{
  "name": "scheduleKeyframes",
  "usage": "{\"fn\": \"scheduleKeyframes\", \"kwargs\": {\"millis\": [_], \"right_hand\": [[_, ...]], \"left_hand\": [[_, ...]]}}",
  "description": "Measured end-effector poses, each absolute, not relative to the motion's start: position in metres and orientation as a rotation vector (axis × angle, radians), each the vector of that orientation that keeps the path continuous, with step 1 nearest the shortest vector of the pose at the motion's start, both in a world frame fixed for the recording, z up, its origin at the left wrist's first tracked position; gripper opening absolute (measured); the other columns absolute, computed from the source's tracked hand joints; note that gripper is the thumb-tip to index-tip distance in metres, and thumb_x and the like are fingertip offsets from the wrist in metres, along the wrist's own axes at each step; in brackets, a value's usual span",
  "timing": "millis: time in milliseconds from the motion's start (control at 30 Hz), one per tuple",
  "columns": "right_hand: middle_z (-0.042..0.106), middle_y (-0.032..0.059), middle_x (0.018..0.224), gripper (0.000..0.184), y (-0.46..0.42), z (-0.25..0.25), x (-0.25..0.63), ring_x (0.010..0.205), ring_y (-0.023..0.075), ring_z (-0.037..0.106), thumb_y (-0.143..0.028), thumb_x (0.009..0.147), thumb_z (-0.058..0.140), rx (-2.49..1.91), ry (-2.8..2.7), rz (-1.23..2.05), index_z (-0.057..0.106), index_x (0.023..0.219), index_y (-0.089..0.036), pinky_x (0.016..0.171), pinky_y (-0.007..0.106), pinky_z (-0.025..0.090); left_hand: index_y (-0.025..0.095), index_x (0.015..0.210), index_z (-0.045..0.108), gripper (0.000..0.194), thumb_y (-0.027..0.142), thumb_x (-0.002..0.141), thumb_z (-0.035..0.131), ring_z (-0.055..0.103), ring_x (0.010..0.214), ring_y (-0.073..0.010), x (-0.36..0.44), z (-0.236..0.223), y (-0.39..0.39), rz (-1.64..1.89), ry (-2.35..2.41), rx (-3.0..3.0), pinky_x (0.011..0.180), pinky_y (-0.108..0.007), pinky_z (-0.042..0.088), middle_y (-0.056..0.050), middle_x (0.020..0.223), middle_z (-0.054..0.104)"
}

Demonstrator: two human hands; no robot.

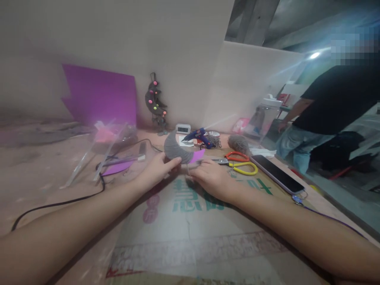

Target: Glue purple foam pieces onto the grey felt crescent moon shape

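A crescent moon shape [175,149] wrapped in grey yarn is held up over the cardboard, with one bare purple tip [197,156] at its right end. My left hand [163,170] grips its lower left side, thumb along the bottom edge. Just below the purple tip, my right hand [212,178] is closed, its fingertips at a short strand of grey yarn [187,169] that hangs from the wrapping. Scissors [242,163] with one red and one yellow handle lie just beyond my right hand, their blades partly hidden.
Behind the crescent are a blue glue gun [202,137], a small white clock [183,128] and a grey yarn ball [237,143]. A phone [277,173] lies right. Purple sheets [103,95] and a decorated moon [152,99] are at the wall. A person [332,99] stands at right.
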State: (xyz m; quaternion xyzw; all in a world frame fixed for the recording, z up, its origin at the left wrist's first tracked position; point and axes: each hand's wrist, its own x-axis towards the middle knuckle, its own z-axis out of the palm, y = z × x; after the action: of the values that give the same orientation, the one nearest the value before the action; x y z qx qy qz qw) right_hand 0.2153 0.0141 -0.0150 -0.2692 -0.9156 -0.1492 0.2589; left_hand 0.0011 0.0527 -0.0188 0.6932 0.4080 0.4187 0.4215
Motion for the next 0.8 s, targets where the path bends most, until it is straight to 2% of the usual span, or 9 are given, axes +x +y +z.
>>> {"fn": "scheduleKeyframes", "kwargs": {"millis": [100,267,467,633,800], "right_hand": [[0.065,0.0038,0.070,0.023,0.010,-0.012,0.216,0.067,0.0157,0.056,-0.026,0.095,0.044,-0.767,-2.429,-0.441,0.066,0.089,-0.020,0.067,0.029,0.040],[0.072,0.0050,0.085,0.023,0.009,-0.006,0.220,0.077,0.0172,0.063,-0.032,0.095,0.046,-0.873,-2.299,-0.287,0.067,0.096,-0.021,0.072,0.028,0.045],[0.072,0.0031,0.090,0.020,0.017,-0.010,0.225,0.079,0.0154,0.065,-0.031,0.093,0.050,-1.068,-2.064,0.046,0.067,0.099,-0.021,0.073,0.025,0.047],[0.071,0.0023,0.087,0.019,0.024,-0.011,0.229,0.077,0.0155,0.063,-0.032,0.092,0.051,-1.142,-1.924,0.135,0.066,0.094,-0.020,0.071,0.025,0.046],[0.066,0.0004,0.074,0.017,0.026,-0.011,0.229,0.066,0.0141,0.058,-0.034,0.089,0.055,-1.196,-1.921,0.147,0.065,0.091,-0.020,0.063,0.024,0.044]], "left_hand": [[0.015,0.077,0.061,0.028,0.043,0.080,0.061,0.055,0.061,-0.0142,0.001,-0.020,0.053,1.036,1.023,1.764,0.058,-0.024,0.042,-0.001,0.066,0.062],[0.016,0.085,0.061,0.024,0.039,0.079,0.062,0.058,0.065,-0.0148,0.000,-0.018,0.052,1.034,0.984,1.773,0.060,-0.024,0.043,-0.001,0.072,0.064],[0.016,0.086,0.059,0.024,0.039,0.080,0.060,0.056,0.064,-0.0141,0.000,-0.019,0.051,1.012,0.990,1.714,0.059,-0.024,0.043,-0.002,0.073,0.064],[0.015,0.078,0.058,0.020,0.035,0.080,0.056,0.053,0.060,-0.0120,0.002,-0.018,0.051,1.042,0.970,1.553,0.059,-0.023,0.041,-0.001,0.067,0.062],[0.016,0.072,0.056,0.016,0.032,0.076,0.055,0.054,0.058,-0.0131,0.005,-0.011,0.047,1.099,0.955,1.376,0.059,-0.024,0.041,0.000,0.060,0.059]]}}
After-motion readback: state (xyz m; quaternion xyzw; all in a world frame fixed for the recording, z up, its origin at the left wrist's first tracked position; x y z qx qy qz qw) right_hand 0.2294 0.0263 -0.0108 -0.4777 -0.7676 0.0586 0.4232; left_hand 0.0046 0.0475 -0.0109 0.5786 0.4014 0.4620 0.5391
